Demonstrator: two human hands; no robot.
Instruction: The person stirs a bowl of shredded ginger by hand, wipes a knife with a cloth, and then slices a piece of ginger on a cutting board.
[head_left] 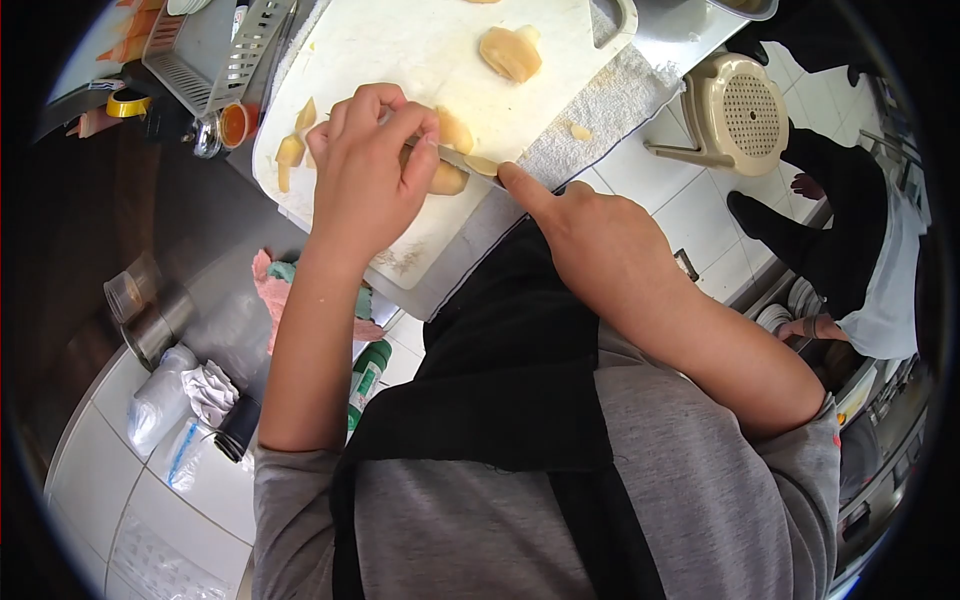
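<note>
On the white cutting board (400, 45) my left hand (372, 165) bends its fingers over a pale yellow-brown peeled piece (448, 180) that looks like ginger, pinning it down. My right hand (595, 230) grips a knife (453, 156), index finger stretched along it; the palm hides the handle. The blade lies against the held piece, a thin slice (481, 165) on its side. Just beyond is another pale cut piece (455, 130). Smaller scraps (290, 150) lie left of my left hand, and a larger lumpy peeled piece (510, 54) sits farther up the board.
A white towel (570, 125) lies under the board, with a small scrap on it. Upper left are a plastic basket (215, 55) and a jar of orange contents (234, 125). A beige stool (735, 115) stands right; a co-worker in dark trousers (840, 215) is beyond it.
</note>
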